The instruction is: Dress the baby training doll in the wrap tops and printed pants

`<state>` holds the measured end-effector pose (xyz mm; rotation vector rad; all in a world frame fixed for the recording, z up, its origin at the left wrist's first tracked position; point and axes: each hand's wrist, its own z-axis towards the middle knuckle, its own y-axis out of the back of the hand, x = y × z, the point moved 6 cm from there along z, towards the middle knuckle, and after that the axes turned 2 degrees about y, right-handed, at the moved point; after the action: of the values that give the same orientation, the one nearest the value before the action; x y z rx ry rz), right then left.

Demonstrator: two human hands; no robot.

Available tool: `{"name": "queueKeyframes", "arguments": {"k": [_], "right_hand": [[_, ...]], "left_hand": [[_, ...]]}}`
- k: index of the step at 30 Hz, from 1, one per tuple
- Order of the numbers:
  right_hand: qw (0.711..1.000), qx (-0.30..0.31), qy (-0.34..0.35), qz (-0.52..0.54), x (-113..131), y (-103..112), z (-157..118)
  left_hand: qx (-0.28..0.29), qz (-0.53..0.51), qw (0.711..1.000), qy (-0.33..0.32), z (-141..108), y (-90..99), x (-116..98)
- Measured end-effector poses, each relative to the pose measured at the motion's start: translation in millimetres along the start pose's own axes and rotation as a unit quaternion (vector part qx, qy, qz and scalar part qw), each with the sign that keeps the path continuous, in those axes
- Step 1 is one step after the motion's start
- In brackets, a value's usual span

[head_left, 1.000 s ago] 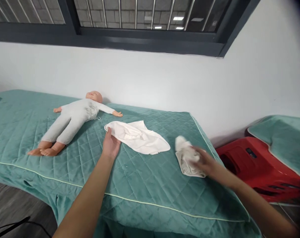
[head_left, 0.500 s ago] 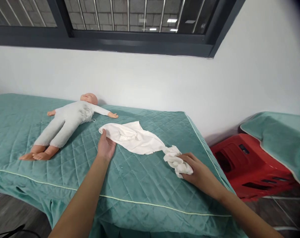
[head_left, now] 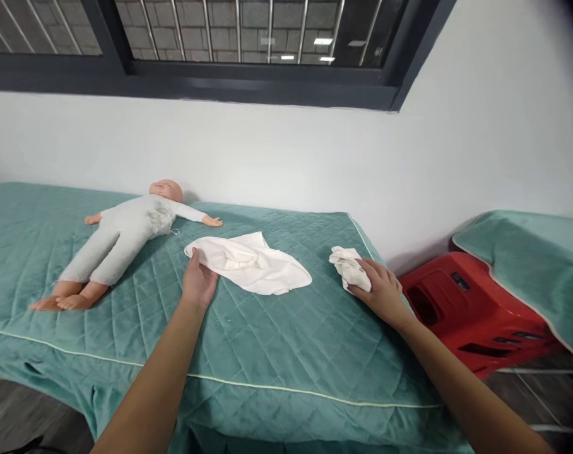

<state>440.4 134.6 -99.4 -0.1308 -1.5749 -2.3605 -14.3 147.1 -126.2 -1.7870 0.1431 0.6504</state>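
A flat white cloth garment (head_left: 253, 261) lies on the green quilted cover, its exact kind unclear. My left hand (head_left: 200, 279) pinches its left end, thumb on top and fingers underneath. Over to the right, my right hand (head_left: 380, 287) grips a crumpled white cloth (head_left: 349, 268), held at the right part of the bed and apart from the flat piece. Left of my hands, a baby doll (head_left: 125, 233) in a pale suit lies on its back with arms spread.
The green quilted bed cover (head_left: 267, 340) has light piping along its edges. Behind it rises a white wall (head_left: 267, 157) with a dark-framed window (head_left: 248, 82). Beyond the right edge stands a red plastic piece (head_left: 476, 309) partly under another green cloth (head_left: 537, 271).
My right hand has moved away from me with the crumpled cloth, which now lies apart from the flat white garment. My left hand keeps its hold. The view has shifted slightly.
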Motion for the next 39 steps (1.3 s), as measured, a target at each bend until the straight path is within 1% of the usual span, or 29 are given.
{"name": "queueKeyframes", "arguments": {"k": [2,4,6,8,12,14,16,19,21,23,26,28,29,31,32,35,37,38,39], "right_hand": [[0.999,-0.013,0.006,0.036,2.7,5.3,-3.2],[0.997,-0.002,0.021,0.08,6.6,8.4,-3.2],[0.996,-0.002,0.017,0.093,8.1,10.6,-0.5],[0.996,-0.015,-0.009,0.091,6.9,11.2,3.8],[0.994,-0.022,-0.078,0.076,4.1,5.8,8.9],[0.994,-0.031,-0.089,0.053,4.5,4.9,7.3],[0.996,-0.028,-0.065,0.047,6.2,4.3,4.1],[0.999,-0.015,-0.007,0.047,7.9,5.6,-3.0],[1.0,-0.015,0.01,0.015,10.3,9.0,-9.2],[0.999,-0.023,0.014,-0.029,19.9,13.7,-15.9],[0.996,-0.059,0.027,-0.059,52.5,22.8,-22.5],[0.995,-0.075,0.063,-0.033,83.4,26.1,-20.7],[0.994,-0.07,0.086,-0.006,99.5,25.4,-17.3],[0.99,-0.032,0.119,0.068,129.6,19.1,-5.9],[0.986,-0.001,0.129,0.107,143.6,13.6,1.4],[0.965,0.088,0.145,0.198,185.0,-3.6,23.6],[0.949,0.113,0.173,0.237,215.5,-7.1,36.7],[0.939,0.118,0.197,0.256,232.3,-5.1,42.7],[0.928,0.116,0.223,0.274,249.3,0.0,48.9]], "left_hand": [[-0.003,-0.004,1.0,0.001,-0.4,-0.3,0.1],[-0.006,-0.006,1.0,0.0,-0.2,-0.4,-0.2],[-0.005,-0.005,1.0,-0.004,0.3,-0.7,-0.6],[-0.005,-0.005,1.0,-0.006,0.4,-0.9,-0.9],[0.001,-0.01,1.0,-0.001,-1.0,-2.0,-0.9],[0.002,-0.015,1.0,0.001,-1.5,-2.0,-0.9],[0.002,-0.022,1.0,0.001,-1.1,-1.3,-0.8],[0.003,-0.026,1.0,0.006,0.7,-0.5,0.2],[0.004,-0.026,1.0,0.012,1.9,-0.5,1.1],[0.003,-0.026,1.0,0.013,2.4,-1.1,1.1],[0.001,-0.022,1.0,0.015,1.0,-3.3,-0.5],[-0.001,-0.013,1.0,0.025,-2.8,-4.5,-1.6],[0.0,-0.005,0.999,0.032,-6.1,-5.1,-2.0],[0.005,0.016,0.999,0.043,-15.8,-5.3,-3.3],[0.007,0.034,0.998,0.043,-22.1,-5.0,-4.8],[-0.002,0.135,0.991,0.023,-43.8,-6.0,-16.9],[-0.009,0.249,0.968,-0.009,-56.9,-15.0,-34.5],[-0.001,0.316,0.949,-0.022,-62.1,-24.4,-45.1],[0.018,0.388,0.921,-0.036,-66.3,-37.3,-56.5]]}}
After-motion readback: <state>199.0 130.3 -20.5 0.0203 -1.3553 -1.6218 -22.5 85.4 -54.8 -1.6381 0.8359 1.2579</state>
